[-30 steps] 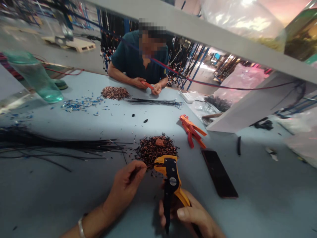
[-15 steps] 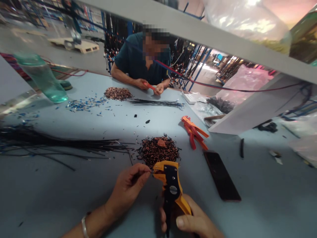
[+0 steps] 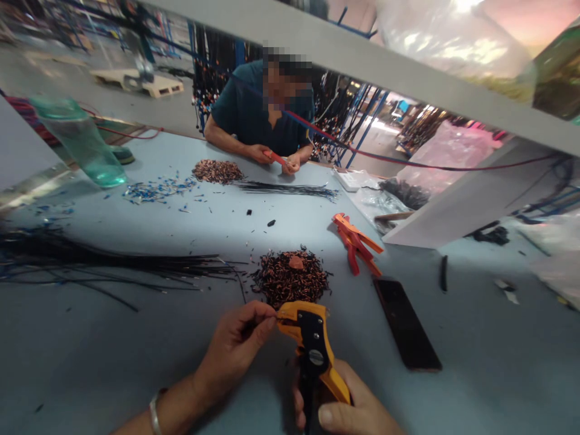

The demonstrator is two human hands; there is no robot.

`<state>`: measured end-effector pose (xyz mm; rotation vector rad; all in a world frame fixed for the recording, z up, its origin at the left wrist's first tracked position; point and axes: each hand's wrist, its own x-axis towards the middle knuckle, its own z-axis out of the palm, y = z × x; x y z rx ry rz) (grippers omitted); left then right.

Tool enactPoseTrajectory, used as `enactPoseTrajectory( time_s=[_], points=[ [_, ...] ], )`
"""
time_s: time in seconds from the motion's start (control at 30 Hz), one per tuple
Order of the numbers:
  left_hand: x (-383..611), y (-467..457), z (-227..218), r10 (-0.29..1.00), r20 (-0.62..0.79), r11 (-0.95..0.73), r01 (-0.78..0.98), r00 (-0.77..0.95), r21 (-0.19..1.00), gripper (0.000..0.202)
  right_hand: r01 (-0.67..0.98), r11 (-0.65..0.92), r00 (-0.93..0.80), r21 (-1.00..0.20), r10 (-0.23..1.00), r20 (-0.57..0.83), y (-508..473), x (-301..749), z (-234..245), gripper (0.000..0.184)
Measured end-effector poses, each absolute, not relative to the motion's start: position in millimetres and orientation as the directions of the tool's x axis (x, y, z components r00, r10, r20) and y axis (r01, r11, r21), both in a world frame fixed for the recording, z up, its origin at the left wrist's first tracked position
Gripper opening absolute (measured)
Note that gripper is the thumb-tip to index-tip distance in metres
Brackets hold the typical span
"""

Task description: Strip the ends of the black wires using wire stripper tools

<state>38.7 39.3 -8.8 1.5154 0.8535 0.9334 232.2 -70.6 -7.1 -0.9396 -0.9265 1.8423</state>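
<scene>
My right hand (image 3: 351, 405) is wrapped around the handles of a yellow-and-black wire stripper (image 3: 313, 338), its head pointing up and left. My left hand (image 3: 238, 341) has thumb and forefinger pinched right at the stripper's jaws. Between them is a thin black wire, mostly hidden by the fingers and the jaws. Just beyond the stripper's head lies a pile of short black and copper-coloured wire scraps (image 3: 285, 281) with a reddish lump (image 3: 296, 262) on top. Left of that pile, a bundle of long black wires (image 3: 149, 263) is spread on the table.
Orange-red pliers (image 3: 356, 244) and a dark phone (image 3: 408, 326) lie at the right. Across the table (image 3: 217, 223) a person (image 3: 254, 121) holds a red tool. A green bottle (image 3: 86, 142) stands far left, near blue-ended pieces (image 3: 158, 188). A slanted white beam (image 3: 362, 57) crosses above.
The stripper's head has dropped slightly and shifted a little left, and its jaws now sit closer against my left fingertips. The pinch and the grip are unchanged.
</scene>
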Motion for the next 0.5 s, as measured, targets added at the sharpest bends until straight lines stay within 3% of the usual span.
enactPoseTrajectory(
  time_s=[0.5],
  points=[
    [39.7,40.7,-9.6,0.9,0.105,-0.136,0.043,0.424,0.99,0.016,-0.307,-0.371,-0.364,-0.876,0.897,-0.252,-70.9,233.3,-17.1,0.05]
  ],
)
